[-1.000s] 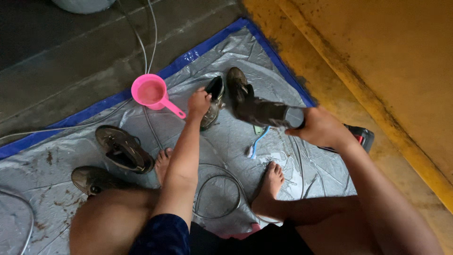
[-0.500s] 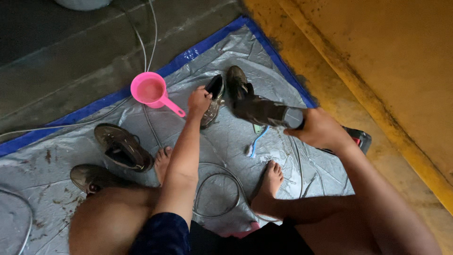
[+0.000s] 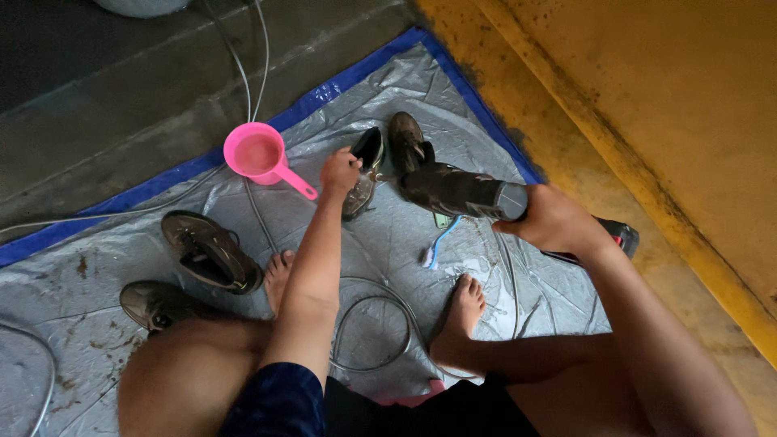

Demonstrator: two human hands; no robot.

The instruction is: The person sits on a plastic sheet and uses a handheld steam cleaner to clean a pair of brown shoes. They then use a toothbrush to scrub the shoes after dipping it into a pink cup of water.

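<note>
Unmoved: L grip (image 3: 340, 171) on shoe (image 3: 362, 174), R grip (image 3: 552, 220) w/ boot (image 3: 453, 190)

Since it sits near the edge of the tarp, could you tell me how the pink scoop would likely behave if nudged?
The pink scoop looks like thin plastic, so probably light and easily slid. It seems to hold some water, which may spill. Its long handle might tip it sideways.

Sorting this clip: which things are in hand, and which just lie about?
In hand:
left hand on a dark shoe
right hand holding a muddy boot

Lying about:
pink scoop
blue toothbrush
two brown shoes
hose
</note>
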